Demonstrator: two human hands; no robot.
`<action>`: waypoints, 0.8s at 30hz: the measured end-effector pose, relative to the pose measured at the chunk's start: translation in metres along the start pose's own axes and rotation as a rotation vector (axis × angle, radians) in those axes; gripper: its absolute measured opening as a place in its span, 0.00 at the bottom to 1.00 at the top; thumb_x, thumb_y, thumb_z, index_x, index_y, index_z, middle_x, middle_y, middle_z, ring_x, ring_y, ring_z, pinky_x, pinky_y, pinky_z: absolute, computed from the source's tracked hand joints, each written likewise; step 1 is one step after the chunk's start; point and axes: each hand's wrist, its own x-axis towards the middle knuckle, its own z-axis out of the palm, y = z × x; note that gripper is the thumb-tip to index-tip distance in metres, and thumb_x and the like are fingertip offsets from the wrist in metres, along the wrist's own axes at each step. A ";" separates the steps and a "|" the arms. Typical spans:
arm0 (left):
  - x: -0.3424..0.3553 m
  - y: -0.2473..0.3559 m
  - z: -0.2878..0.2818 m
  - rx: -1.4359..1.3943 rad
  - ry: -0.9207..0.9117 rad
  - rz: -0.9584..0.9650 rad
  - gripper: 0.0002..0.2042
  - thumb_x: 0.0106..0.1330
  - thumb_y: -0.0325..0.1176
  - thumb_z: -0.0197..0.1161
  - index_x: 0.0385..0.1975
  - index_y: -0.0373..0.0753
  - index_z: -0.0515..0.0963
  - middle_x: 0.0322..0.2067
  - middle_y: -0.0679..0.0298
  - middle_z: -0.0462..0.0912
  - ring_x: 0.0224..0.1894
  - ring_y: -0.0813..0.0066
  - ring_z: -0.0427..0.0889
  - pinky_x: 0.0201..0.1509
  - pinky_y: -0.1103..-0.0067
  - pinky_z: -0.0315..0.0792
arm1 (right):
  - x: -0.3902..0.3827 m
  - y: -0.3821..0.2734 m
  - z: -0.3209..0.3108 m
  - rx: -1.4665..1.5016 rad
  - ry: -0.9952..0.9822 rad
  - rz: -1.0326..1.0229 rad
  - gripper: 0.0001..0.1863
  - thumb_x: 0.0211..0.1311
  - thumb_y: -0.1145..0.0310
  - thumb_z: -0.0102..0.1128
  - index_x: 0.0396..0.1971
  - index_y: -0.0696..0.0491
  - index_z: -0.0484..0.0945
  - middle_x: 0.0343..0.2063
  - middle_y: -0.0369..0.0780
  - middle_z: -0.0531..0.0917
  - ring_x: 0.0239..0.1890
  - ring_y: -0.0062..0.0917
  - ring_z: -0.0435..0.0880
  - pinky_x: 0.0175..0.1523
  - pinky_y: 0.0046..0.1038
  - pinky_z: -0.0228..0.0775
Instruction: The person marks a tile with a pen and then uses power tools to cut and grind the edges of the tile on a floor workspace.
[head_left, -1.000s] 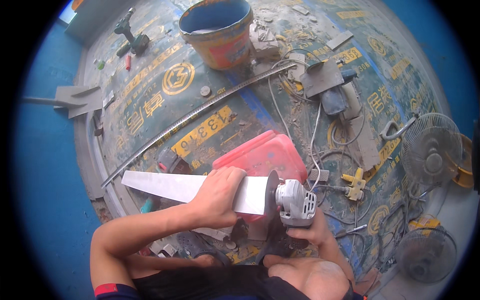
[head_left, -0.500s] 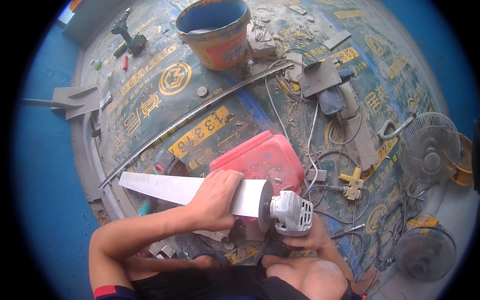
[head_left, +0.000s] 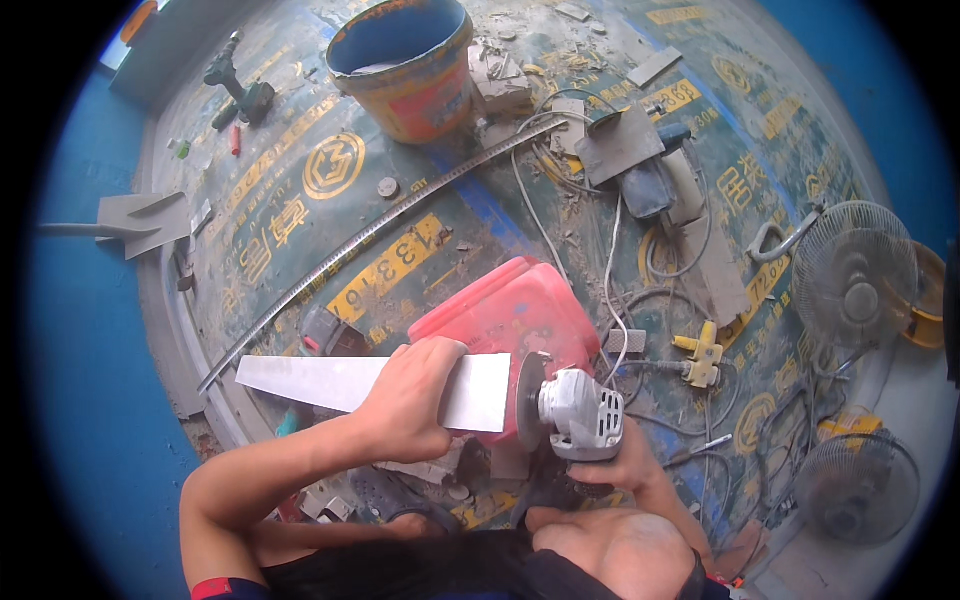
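Note:
My left hand (head_left: 408, 402) is closed around a long white tapering strip (head_left: 478, 392), which looks like a cut piece of tile. Its narrow end points left. In my right hand (head_left: 615, 462) is an angle grinder (head_left: 580, 408) with a grey metal head, held from below; part of that hand is hidden behind the tool. The grinder's dark disc (head_left: 530, 402) faces the strip's wide end, with a small gap between them. Beneath both lies a red plastic container (head_left: 520, 310), seemingly upside down.
A dirty bucket (head_left: 405, 75) stands at the far side beside a long metal straightedge (head_left: 380, 225). Cables run around a yellow multi-way socket (head_left: 703, 358) on the right. Two fans (head_left: 858, 285) stand at far right. A cordless drill (head_left: 242, 90) and a shovel (head_left: 150, 222) lie left.
The white strip and the grinder disc have come apart, leaving a gap. My left hand has shifted slightly left with the strip, and the disc has turned to show more of its face.

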 end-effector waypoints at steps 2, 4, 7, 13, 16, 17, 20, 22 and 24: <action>0.000 0.000 -0.001 -0.029 -0.013 -0.007 0.33 0.42 0.25 0.71 0.54 0.33 0.69 0.47 0.47 0.76 0.54 0.44 0.75 0.59 0.61 0.68 | -0.003 -0.001 0.000 -0.096 -0.050 -0.025 0.42 0.44 0.69 0.83 0.63 0.59 0.76 0.52 0.40 0.87 0.54 0.22 0.84 0.64 0.31 0.73; 0.000 0.000 -0.002 -0.042 -0.030 -0.014 0.34 0.42 0.24 0.70 0.55 0.34 0.68 0.48 0.47 0.76 0.54 0.43 0.75 0.60 0.60 0.68 | -0.003 -0.006 0.006 -0.118 -0.047 -0.047 0.42 0.44 0.68 0.83 0.63 0.59 0.75 0.52 0.40 0.87 0.54 0.22 0.84 0.64 0.31 0.73; -0.001 0.001 -0.003 -0.038 -0.056 -0.019 0.33 0.42 0.24 0.70 0.54 0.34 0.69 0.48 0.47 0.76 0.54 0.43 0.75 0.59 0.61 0.68 | 0.002 -0.005 0.009 -0.094 -0.017 -0.045 0.42 0.45 0.68 0.83 0.63 0.59 0.74 0.52 0.40 0.87 0.54 0.21 0.83 0.64 0.31 0.74; -0.004 0.003 -0.004 -0.034 -0.034 0.020 0.32 0.40 0.24 0.68 0.52 0.33 0.69 0.47 0.48 0.76 0.55 0.46 0.75 0.56 0.62 0.68 | 0.007 0.000 0.004 -0.066 -0.004 -0.028 0.43 0.45 0.68 0.83 0.64 0.60 0.74 0.52 0.40 0.87 0.55 0.22 0.83 0.64 0.30 0.73; -0.003 0.000 -0.003 -0.035 -0.037 0.007 0.32 0.40 0.24 0.68 0.52 0.33 0.70 0.47 0.48 0.76 0.55 0.45 0.75 0.56 0.62 0.68 | -0.001 -0.008 0.012 -0.132 -0.029 -0.062 0.43 0.44 0.69 0.83 0.64 0.60 0.74 0.52 0.40 0.87 0.55 0.22 0.83 0.64 0.30 0.73; -0.002 -0.001 -0.002 -0.033 -0.039 0.011 0.32 0.40 0.24 0.68 0.52 0.33 0.70 0.47 0.48 0.76 0.54 0.45 0.75 0.56 0.62 0.68 | -0.001 -0.008 0.012 -0.118 -0.022 -0.049 0.43 0.45 0.68 0.83 0.64 0.60 0.74 0.52 0.40 0.87 0.55 0.22 0.83 0.64 0.30 0.73; -0.001 0.002 -0.002 -0.035 -0.050 0.011 0.32 0.40 0.24 0.68 0.52 0.33 0.70 0.46 0.47 0.76 0.54 0.45 0.76 0.56 0.62 0.68 | 0.000 -0.007 0.011 -0.077 0.005 -0.014 0.43 0.45 0.68 0.83 0.63 0.60 0.74 0.52 0.40 0.87 0.55 0.22 0.83 0.64 0.30 0.73; -0.001 0.004 -0.002 -0.036 -0.052 0.004 0.31 0.40 0.23 0.68 0.52 0.33 0.70 0.46 0.47 0.76 0.54 0.45 0.76 0.56 0.62 0.68 | 0.003 0.001 0.006 -0.041 0.010 0.009 0.42 0.45 0.67 0.83 0.63 0.61 0.74 0.51 0.40 0.87 0.55 0.22 0.83 0.64 0.30 0.73; -0.001 0.003 -0.003 -0.033 -0.044 -0.007 0.31 0.41 0.23 0.68 0.52 0.33 0.70 0.46 0.47 0.77 0.54 0.44 0.76 0.56 0.62 0.68 | -0.001 -0.002 0.006 -0.108 -0.003 0.000 0.42 0.45 0.67 0.83 0.62 0.61 0.75 0.50 0.40 0.87 0.54 0.22 0.84 0.63 0.31 0.74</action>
